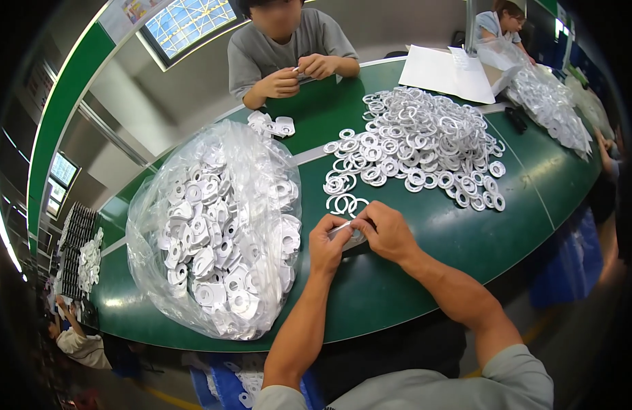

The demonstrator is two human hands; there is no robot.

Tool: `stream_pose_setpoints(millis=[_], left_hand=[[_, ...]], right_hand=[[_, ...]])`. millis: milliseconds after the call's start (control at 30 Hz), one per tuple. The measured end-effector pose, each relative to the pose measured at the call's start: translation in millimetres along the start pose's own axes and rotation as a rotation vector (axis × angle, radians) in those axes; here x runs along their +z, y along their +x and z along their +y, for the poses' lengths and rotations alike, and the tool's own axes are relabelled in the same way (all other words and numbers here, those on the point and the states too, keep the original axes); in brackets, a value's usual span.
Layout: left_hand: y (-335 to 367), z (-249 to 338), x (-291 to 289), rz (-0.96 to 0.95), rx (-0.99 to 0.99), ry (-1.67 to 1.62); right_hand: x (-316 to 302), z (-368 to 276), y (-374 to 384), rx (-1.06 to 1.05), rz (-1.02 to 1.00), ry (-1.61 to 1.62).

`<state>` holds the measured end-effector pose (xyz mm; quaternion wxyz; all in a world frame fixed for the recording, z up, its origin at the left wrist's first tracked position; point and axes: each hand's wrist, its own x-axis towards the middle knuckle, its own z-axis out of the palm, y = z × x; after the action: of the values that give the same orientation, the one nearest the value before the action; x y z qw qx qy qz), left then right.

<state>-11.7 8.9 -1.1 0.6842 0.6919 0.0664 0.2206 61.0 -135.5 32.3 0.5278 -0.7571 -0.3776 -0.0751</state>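
Observation:
Just above the table's near side, my left hand (326,247) grips a small white plastic part (353,240) mostly covered by my fingers. My right hand (386,234) is closed on the same part from the other side, thumb and fingers pinched at its upper edge. Its exact shape is hidden. Right beyond my fingers lie a few loose white rings (345,203), at the near edge of a large heap of white plastic rings (425,133). To the left of my left hand, a clear plastic bag (148,236) holds many flat white parts with round holes (205,262).
The green table (411,287) curves around me. Across it a co-worker (289,55) handles a small piece, near a few white parts (271,125). White sheets (447,72), a dark object (515,119) and another filled bag (545,102) lie at the far right.

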Motion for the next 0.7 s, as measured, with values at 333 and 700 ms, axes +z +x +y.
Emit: stream_pose_setpoints(millis=[333,700], left_hand=[[-1.1,4.6,7.5,-0.002,-0.053,0.084],[3.9,1.5,-10.4,-0.156,-0.044,0.09]], right_hand=[[-21.0,18.9,5.9,-0.077,-0.248,-0.031],[-13.4,16.5,-1.3,-0.054,-0.405,-0.162]])
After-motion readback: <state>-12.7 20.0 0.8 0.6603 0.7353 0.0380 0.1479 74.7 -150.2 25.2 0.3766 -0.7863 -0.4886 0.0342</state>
